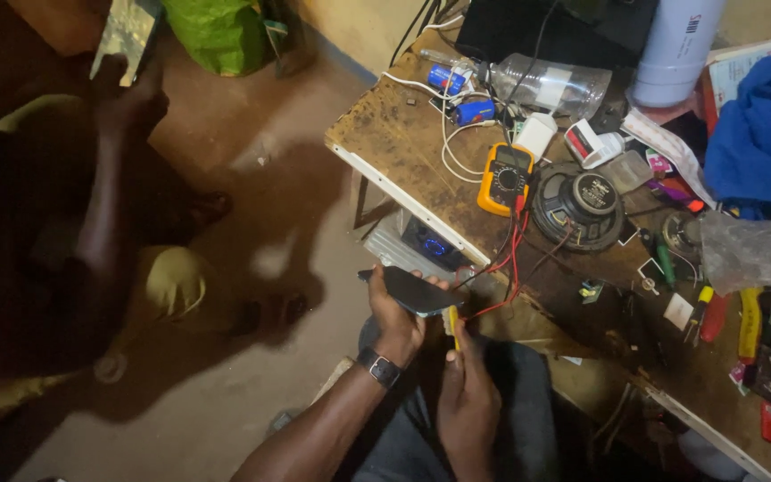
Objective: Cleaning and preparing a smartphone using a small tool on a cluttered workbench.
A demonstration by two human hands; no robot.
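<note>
Head view only. We note the left hand (396,319), a dark watch (379,367) on its wrist, closed around a flat dark rectangular phone-like slab (414,290), held tilted just off the near edge of the worn brown wooden workbench (394,134), above the lap. The right hand (468,393) sits at 5 o'clock from the slab, fingers pinched shut on a thin yellow-handled tool (452,326) whose upper end meets the slab's lower right corner; we cannot tell whether tip and slab actually touch.

At 1 o'clock from the slab we record a yellow handheld multimeter with a round dial (504,178) lying on the bench, red and black leads (510,259) trailing from it over the bench edge towards the hands. Just beside the meter, at its 3 o'clock, lies a round black loudspeaker cone (577,205). At 12 o'clock from the meter: a clear plastic bottle on its side (553,85), white cabling and two small blue cylinders (460,96). A crumpled blue cloth (760,125) occupies the bench's far right; red- and yellow-handled tools (729,317) lie near the right edge.

At 9 o'clock from the hands, well apart, another person (91,232) sits low on the earthen floor (252,152), mostly in shadow.
</note>
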